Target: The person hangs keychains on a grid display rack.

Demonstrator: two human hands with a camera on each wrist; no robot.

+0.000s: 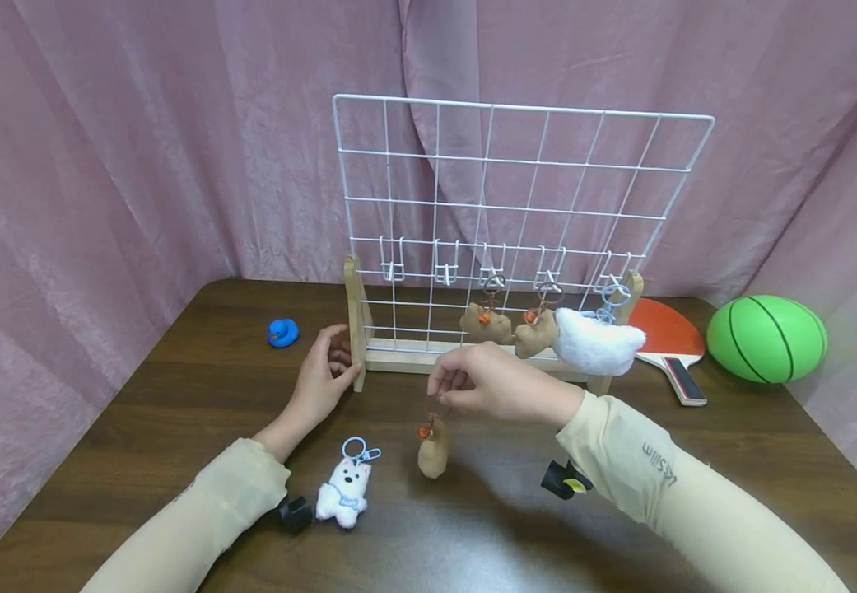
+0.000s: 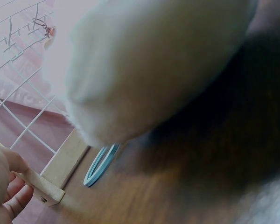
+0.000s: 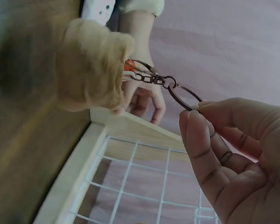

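My right hand (image 1: 498, 380) pinches the dark metal ring (image 3: 179, 99) of a brown plush keychain (image 1: 433, 455). The plush hangs by its chain above the table, with an orange bit near its top. At the left end of a white wire grid rack, my left hand (image 1: 322, 371) grips the wooden upright (image 1: 355, 305) between thumb and fingers. Below and between my hands lies a white dog plush keychain (image 1: 343, 494) with a light blue ring. From the rack's right-hand hooks hang two brown plush keychains (image 1: 486, 325) (image 1: 536, 333) and a white plush keychain (image 1: 597, 342).
The two left hooks (image 1: 393, 272) (image 1: 445, 273) carry nothing. A blue rubber duck (image 1: 283, 333) sits left of the rack. To the right are a red table tennis paddle (image 1: 667, 329) and a green ball (image 1: 767, 338). Pink curtains (image 1: 176, 148) hang behind the wooden table (image 1: 198, 387).
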